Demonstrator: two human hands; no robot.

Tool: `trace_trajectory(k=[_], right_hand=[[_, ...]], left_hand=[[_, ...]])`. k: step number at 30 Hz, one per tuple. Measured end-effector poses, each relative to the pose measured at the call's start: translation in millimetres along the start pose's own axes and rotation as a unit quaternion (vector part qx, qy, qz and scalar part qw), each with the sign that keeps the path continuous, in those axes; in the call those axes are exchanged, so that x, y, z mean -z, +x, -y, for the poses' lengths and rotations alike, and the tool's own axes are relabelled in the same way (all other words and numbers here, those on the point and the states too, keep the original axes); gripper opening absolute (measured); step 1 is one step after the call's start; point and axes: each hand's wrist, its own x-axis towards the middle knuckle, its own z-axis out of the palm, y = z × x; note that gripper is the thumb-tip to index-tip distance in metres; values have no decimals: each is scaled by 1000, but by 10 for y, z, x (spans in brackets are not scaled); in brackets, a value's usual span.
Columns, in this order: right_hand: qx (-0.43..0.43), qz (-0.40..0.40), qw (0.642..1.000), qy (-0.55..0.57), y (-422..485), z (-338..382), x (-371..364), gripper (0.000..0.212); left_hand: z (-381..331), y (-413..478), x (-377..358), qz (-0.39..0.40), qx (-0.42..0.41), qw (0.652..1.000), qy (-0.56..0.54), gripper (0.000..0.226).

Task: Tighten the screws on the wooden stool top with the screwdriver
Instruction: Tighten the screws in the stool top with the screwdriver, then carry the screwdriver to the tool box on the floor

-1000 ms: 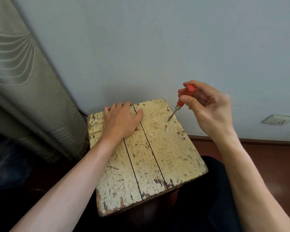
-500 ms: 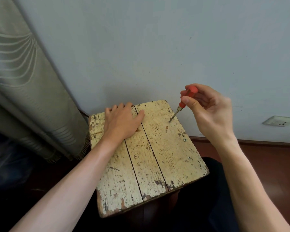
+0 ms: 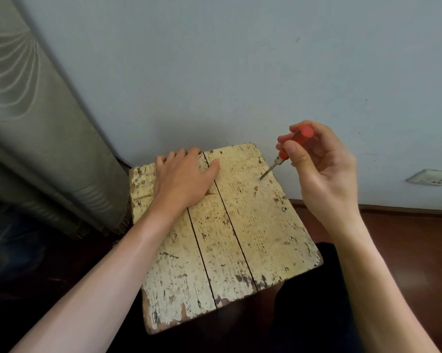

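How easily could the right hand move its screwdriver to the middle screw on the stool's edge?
Probably yes: the middle screw lies bare close to the screwdriver in the right hand; the left hand rests well aside.

Soft, even light is falling on the wall (image 3: 240, 59) and stool top (image 3: 253, 225), a faint shadow is pooling behind it, the lower corners are sinking into darkness, and wide-angle distortion is bending the curtain (image 3: 36, 123).
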Motion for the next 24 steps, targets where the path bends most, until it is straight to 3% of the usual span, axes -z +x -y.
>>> trace_trajectory(k=[5, 10, 14, 17, 21, 24], right_hand=[[-30, 28, 999, -15, -39, 61, -106, 15], [-94, 38, 995, -8, 65, 434, -97, 16], [-147, 41, 988, -35, 266, 1015, 83, 12], [-216, 80, 970, -74, 276, 1524, 246, 13], [-297, 126, 942, -90, 145, 2341, 525, 15], [-363, 151, 913, -113, -32, 3002, 760, 25]], left_hand=[[-20, -12, 48, 5, 14, 1000, -12, 73], [-83, -135, 284, -18, 19, 988, -154, 48], [-154, -295, 788, 95, 108, 981, -134, 54], [-154, -580, 1419, 182, 191, 949, -173, 54], [-106, -1226, 2463, 307, 260, 880, -251, 41], [-91, -1827, 3232, 312, 313, 848, -294, 20]])
